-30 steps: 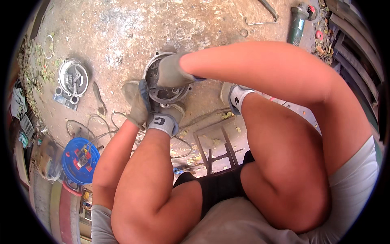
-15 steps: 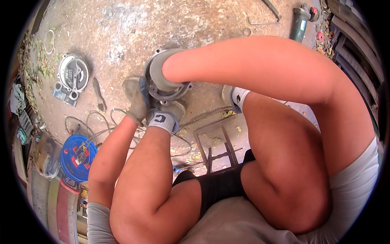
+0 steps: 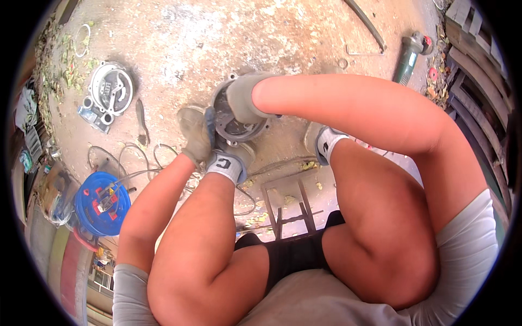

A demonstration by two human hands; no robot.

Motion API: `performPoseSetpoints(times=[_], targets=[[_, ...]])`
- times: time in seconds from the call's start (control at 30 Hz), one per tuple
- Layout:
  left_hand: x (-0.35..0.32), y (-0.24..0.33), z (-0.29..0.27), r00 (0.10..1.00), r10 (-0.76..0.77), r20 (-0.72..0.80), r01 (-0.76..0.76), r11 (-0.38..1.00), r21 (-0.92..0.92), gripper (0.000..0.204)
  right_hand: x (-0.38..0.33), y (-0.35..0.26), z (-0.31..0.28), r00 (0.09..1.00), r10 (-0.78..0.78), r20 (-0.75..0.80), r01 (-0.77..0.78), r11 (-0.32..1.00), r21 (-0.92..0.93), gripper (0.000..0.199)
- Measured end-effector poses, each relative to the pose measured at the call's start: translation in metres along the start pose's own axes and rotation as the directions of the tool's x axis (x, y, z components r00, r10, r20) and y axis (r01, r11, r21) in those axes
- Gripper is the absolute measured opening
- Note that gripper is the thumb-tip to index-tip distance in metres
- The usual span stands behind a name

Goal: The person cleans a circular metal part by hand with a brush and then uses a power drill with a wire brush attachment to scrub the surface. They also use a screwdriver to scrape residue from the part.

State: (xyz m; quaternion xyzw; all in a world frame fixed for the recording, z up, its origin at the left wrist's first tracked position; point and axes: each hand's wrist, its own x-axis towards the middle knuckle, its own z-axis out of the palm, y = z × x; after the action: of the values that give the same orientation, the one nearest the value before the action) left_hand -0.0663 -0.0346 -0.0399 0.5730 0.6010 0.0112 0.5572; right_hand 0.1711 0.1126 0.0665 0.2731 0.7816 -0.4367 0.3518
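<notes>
A round grey metal housing [image 3: 237, 130] with small lugs on its rim rests on the ground by my left foot. My left hand [image 3: 198, 131], in a grey glove with a dark palm, grips the housing's left side. My right hand [image 3: 247, 99], also gloved, reaches over the right part of the housing. Its fingers are hidden behind the glove's back, so whatever they hold does not show. The dark hollow inside of the housing is visible left of the right hand and below it.
Left of me lie a second round metal part [image 3: 111, 89] and a slim dark-handled tool [image 3: 141, 122]. A blue round container [image 3: 101, 206] stands lower left, near looping cables. Upper right are a green angle grinder [image 3: 406, 62] and a curved bar [image 3: 367, 24]. A metal frame [image 3: 291, 209] lies between my legs.
My right hand has shifted toward the right side of the housing, baring more of its inside. The left hand keeps its place on the housing. The whole view has shifted slightly.
</notes>
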Motion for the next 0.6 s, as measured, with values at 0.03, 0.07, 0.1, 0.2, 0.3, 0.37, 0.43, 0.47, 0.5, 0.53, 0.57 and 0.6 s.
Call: performPoseSetpoints(times=[0.03,0.07,0.1,0.2,0.3,0.37,0.43,0.47,0.5,0.53,0.57,0.6], targets=[[0.001,0.007,-0.001,0.999,0.009,-0.031,-0.007,0.997,0.071,0.088,0.011,0.014,0.011,0.999,-0.024,-0.027,0.023,0.999,-0.044,0.023],[-0.004,0.018,0.001,0.999,-0.008,-0.05,0.012,0.997,0.073,0.088,0.035,0.038,0.04,0.998,-0.048,-0.043,0.045,0.995,-0.087,0.027],[-0.006,0.007,0.004,0.996,-0.011,-0.089,0.014,0.999,0.032,0.086,0.025,0.05,0.04,0.998,-0.016,-0.065,0.017,1.0,0.006,0.03],[-0.004,-0.002,0.017,0.99,-0.084,-0.111,0.07,0.989,-0.131,0.084,-0.046,0.09,0.038,0.981,0.19,-0.05,-0.148,0.882,0.447,0.045],[-0.006,0.03,0.008,0.981,-0.169,0.092,0.192,0.89,-0.413,0.05,-0.087,0.131,0.086,0.914,0.383,-0.133,-0.212,0.731,0.648,0.051],[0.0,0.037,0.004,0.971,-0.186,0.148,0.237,0.781,-0.578,0.045,-0.095,0.146,0.12,0.872,0.479,-0.1,-0.144,0.447,0.883,0.048],[0.001,0.031,0.01,0.97,-0.225,0.09,0.22,0.665,-0.714,0.043,-0.093,0.145,0.138,0.837,0.535,-0.117,-0.011,0.229,0.973,0.041],[0.001,0.024,0.009,0.967,-0.247,0.062,0.204,0.604,-0.77,0.043,-0.091,0.142,0.144,0.818,0.553,-0.158,0.069,0.178,0.982,0.036],[0.008,0.028,-0.004,0.971,-0.237,0.025,0.189,0.702,-0.687,0.044,-0.088,0.14,0.149,0.793,0.577,-0.195,0.149,0.127,0.981,0.031],[0.016,0.042,-0.022,0.976,-0.22,-0.003,0.176,0.788,-0.59,0.045,-0.088,0.14,0.155,0.781,0.588,-0.211,0.147,0.156,0.977,0.033],[0.023,0.055,-0.042,0.979,-0.2,-0.032,0.16,0.861,-0.483,0.046,-0.087,0.141,0.161,0.771,0.595,-0.228,0.145,0.185,0.972,0.035],[0.032,0.087,-0.068,0.975,-0.195,-0.108,0.165,0.957,-0.239,0.056,-0.089,0.143,0.161,0.765,0.603,-0.225,0.139,0.186,0.973,0.036]])
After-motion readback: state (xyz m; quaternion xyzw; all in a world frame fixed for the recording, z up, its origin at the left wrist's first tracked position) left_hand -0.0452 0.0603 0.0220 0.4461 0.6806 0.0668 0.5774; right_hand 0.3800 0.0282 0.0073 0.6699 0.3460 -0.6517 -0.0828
